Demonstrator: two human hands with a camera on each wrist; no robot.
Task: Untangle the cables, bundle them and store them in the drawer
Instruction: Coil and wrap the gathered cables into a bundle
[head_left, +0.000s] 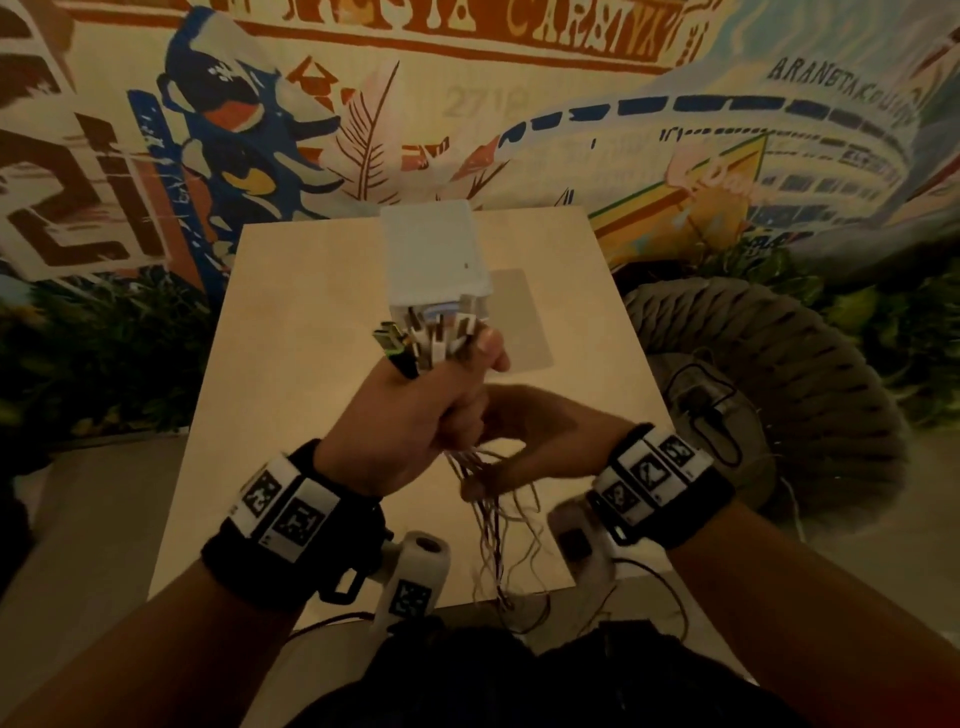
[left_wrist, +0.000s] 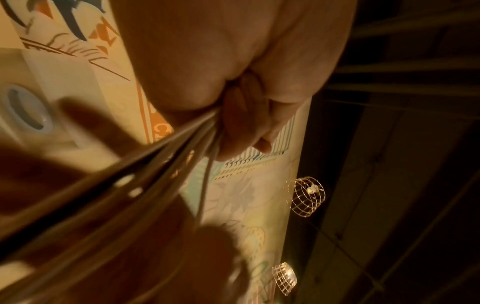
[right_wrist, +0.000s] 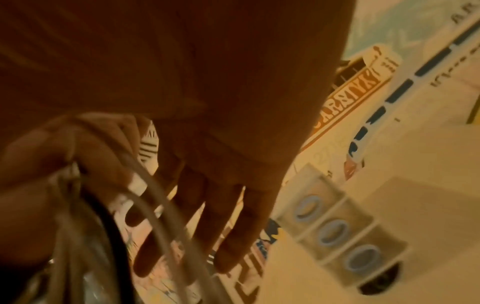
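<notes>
The left hand (head_left: 410, 421) is closed in a fist round a thick bunch of thin, round-sheathed cables (head_left: 488, 499), mostly white and pale with a few dark ones. The left wrist view shows the fingers (left_wrist: 249, 115) curled tight and the strands leaving the fist in taut, smooth lines. Above the fist the flat metal plug ends (head_left: 431, 338) stick up in a spray, just in front of the small white plastic drawer unit (head_left: 434, 249). Below the fist the loose lengths hang in a wavy, tangled fall down past the near edge of the table.

The right hand (head_left: 540, 431) is just right of the fist and a little nearer the person, palm turned towards the strands. In the right wrist view its fingers (right_wrist: 233, 236) are straight and spread, holding nothing, and the cables (right_wrist: 155, 205) run close beside them; whether they touch is unclear in the blur.

The drawer unit is a boxy, matt, rounded-cornered cabinet standing on a smooth beige rectangular table (head_left: 291, 322). Its front shows three small translucent drawers (right_wrist: 335, 226), each with a round blue ring pull. A flat pale rectangular sheet (head_left: 519, 317) lies on the table to the right of the unit.

Both forearms reach in from the near side, each wearing a black wrist strap with white coded marker blocks (head_left: 291, 509).
</notes>
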